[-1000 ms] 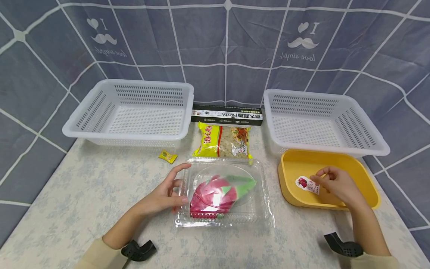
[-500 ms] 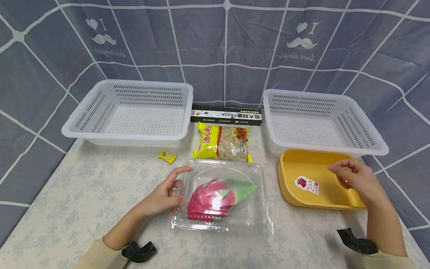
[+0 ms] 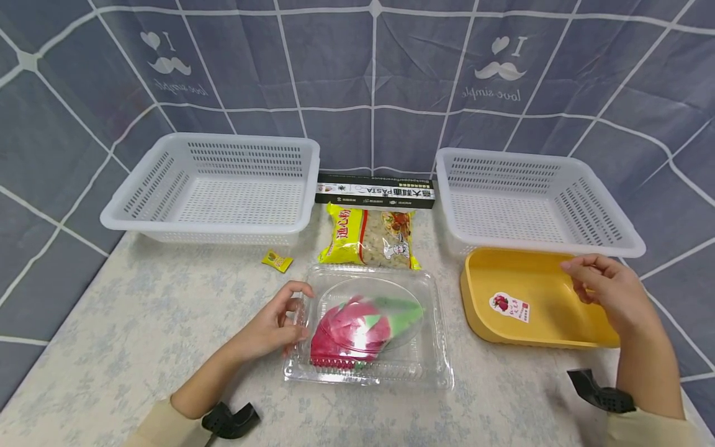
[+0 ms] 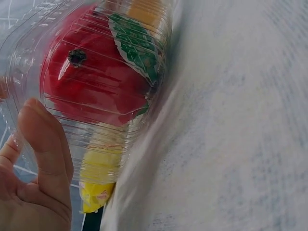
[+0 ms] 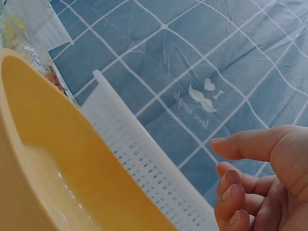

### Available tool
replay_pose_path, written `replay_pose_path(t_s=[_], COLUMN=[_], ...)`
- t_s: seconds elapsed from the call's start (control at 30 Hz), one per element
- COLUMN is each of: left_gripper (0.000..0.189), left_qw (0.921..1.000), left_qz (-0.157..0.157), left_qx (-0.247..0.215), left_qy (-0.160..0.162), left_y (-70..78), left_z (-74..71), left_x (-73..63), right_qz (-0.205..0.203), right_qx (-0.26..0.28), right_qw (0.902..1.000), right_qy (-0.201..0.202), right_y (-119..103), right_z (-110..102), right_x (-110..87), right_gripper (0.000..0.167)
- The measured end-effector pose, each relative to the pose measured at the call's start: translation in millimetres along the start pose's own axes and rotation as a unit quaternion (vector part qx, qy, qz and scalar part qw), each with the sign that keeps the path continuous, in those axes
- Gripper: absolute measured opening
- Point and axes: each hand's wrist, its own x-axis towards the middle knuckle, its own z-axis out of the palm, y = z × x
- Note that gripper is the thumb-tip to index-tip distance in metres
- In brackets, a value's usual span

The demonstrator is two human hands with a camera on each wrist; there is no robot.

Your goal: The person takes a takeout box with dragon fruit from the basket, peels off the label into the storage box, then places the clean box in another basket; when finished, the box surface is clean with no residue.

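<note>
My left hand [image 3: 274, 326] grips the left edge of a clear plastic clamshell box [image 3: 432, 347], its thumb in front and fingers at the side. Inside lies a pink-red fruit with green leaf tips [image 3: 354, 329], resembling a dragon fruit, also visible through the plastic in the left wrist view. Over the right part of a yellow bin [image 3: 472, 316] hovers my right hand [image 3: 609, 288], fingers loosely curled around nothing. A white tag with a red fruit picture [image 3: 509, 307] lies on the bin's floor. The right wrist view shows that hand [image 5: 269, 178] apart from the bin wall.
White slotted baskets stand at the back left [image 3: 206, 228] and back right [image 3: 536, 243]. Between them lie a black pasta box [image 3: 375, 191] and a yellow bag of macaroni [image 3: 368, 237]. A small yellow wrapped candy [image 3: 277, 261] sits left of the bag.
My right hand has let go of the tag, leaving it in the yellow bin, and moved right and up. The clear box has shifted slightly toward me, my left hand staying at its edge.
</note>
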Motion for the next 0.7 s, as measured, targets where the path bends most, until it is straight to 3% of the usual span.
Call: replay_pose_path(t_s=[0.4,0.7], left_gripper=[0.039,0.033], left_qw=[0.9999,0.9969], left_qz=[0.003,0.067], left_qx=[0.013,-0.027], left_qy=[0.008,0.032], left_y=[3.9,-0.8], left_z=[2.9,13.8], left_x=[2.4,8.1], right_qz=[0.002,-0.018], right_qx=[0.092,0.142], right_qw=[0.9948,0.9873], right_qy=[0.044,0.07], right_y=[0.5,3.8], right_z=[-4.5,-5.2], right_x=[5.8,9.4], right_gripper=[0.013,0.014])
